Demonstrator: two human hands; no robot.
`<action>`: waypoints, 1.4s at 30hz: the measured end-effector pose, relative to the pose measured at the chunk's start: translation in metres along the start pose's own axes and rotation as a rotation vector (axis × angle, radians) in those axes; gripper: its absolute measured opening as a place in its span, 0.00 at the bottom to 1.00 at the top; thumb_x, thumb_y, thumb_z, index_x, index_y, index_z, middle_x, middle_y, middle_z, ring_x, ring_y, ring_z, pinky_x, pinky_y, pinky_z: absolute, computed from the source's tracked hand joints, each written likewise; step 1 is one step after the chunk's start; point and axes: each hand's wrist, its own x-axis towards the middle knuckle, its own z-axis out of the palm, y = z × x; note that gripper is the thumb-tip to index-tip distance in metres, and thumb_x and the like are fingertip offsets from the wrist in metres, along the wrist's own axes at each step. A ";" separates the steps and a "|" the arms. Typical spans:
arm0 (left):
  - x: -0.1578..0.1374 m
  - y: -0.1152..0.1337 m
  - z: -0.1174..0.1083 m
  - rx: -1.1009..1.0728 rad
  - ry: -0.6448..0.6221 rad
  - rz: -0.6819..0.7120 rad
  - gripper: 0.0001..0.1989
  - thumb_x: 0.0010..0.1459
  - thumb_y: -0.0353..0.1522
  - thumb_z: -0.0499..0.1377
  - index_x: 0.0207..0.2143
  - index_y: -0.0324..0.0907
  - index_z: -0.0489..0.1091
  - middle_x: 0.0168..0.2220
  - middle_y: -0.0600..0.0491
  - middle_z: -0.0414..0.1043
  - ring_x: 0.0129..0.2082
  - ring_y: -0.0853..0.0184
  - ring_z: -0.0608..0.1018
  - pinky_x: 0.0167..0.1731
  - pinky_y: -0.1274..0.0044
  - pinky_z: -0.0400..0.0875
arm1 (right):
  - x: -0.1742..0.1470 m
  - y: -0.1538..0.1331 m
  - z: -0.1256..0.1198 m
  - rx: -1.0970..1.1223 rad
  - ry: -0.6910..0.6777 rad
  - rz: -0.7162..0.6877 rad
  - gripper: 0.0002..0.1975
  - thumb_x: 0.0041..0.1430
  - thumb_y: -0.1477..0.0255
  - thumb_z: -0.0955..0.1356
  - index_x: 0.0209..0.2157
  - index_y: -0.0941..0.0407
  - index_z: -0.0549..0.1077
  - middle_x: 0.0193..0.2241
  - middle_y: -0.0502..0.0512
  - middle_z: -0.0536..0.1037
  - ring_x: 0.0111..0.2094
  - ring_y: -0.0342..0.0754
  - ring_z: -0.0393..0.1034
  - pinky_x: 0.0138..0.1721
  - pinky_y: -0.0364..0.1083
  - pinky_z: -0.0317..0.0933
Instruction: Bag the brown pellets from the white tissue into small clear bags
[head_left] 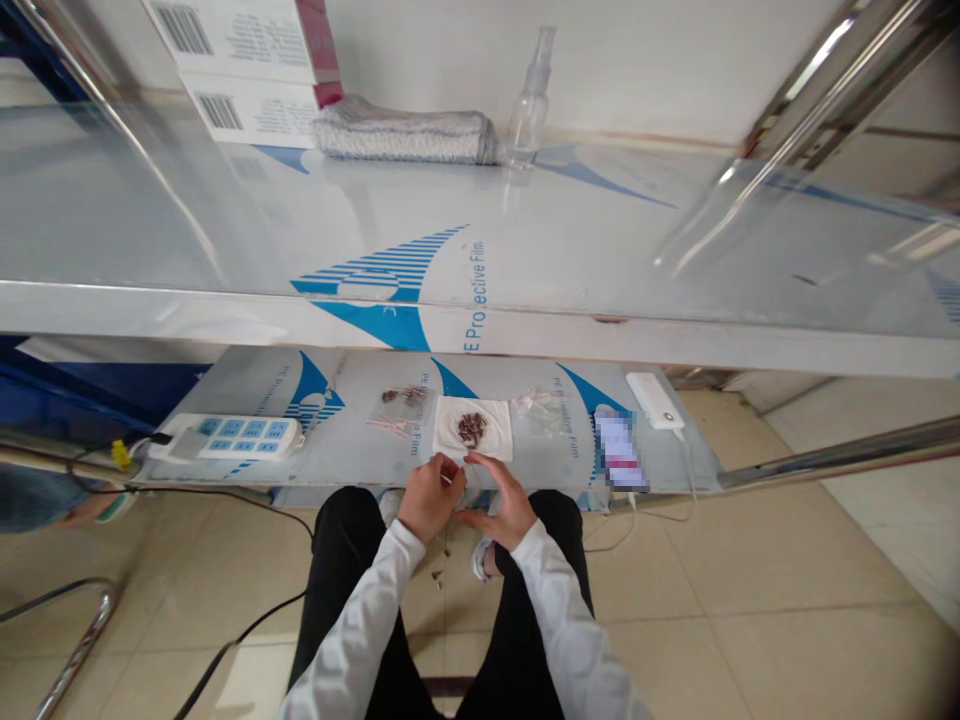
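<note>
While left hand (pixel 427 500) has fingers curled, cannot tell if gripping anything; right hand (pixel 511 507), thumb and forefinger apart. Small brown pieces (pixel 472 430) piled on white napkin (pixel 497 446), just beyond hands, on lower shelf (pixel 360 458). Shelf film reads "PE Protective Film"; same print on upper shelf (pixel 600 250), first letter cut off. White boxes (pixel 277 115): barcodes (pixel 180 30), small text unreadable. Phone (pixel 619 450) screen pixelated. Beige tile floor (pixel 712 570), pale wall (pixel 660 60).
</note>
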 end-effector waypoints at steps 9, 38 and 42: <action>0.010 -0.009 -0.001 -0.103 -0.125 0.013 0.05 0.49 0.33 0.58 0.24 0.40 0.70 0.20 0.54 0.75 0.21 0.67 0.77 0.26 0.78 0.68 | -0.011 0.014 0.006 0.118 0.074 0.160 0.20 0.43 0.67 0.74 0.40 0.55 0.73 0.37 0.55 0.78 0.42 0.52 0.73 0.47 0.53 0.65; -0.004 0.024 -0.026 0.364 0.196 -0.034 0.21 0.62 0.44 0.46 0.40 0.45 0.75 0.35 0.45 0.79 0.33 0.58 0.80 0.31 0.75 0.65 | 0.036 0.030 0.010 -0.484 0.085 0.061 0.23 0.51 0.68 0.69 0.50 0.59 0.69 0.35 0.55 0.75 0.34 0.46 0.72 0.38 0.45 0.67; -0.008 -0.003 -0.035 0.302 0.152 -0.106 0.20 0.63 0.43 0.47 0.34 0.44 0.74 0.35 0.47 0.80 0.35 0.60 0.80 0.31 0.77 0.64 | 0.087 0.055 -0.011 -0.726 -0.127 0.149 0.23 0.47 0.68 0.73 0.47 0.56 0.73 0.38 0.59 0.75 0.38 0.50 0.71 0.42 0.49 0.66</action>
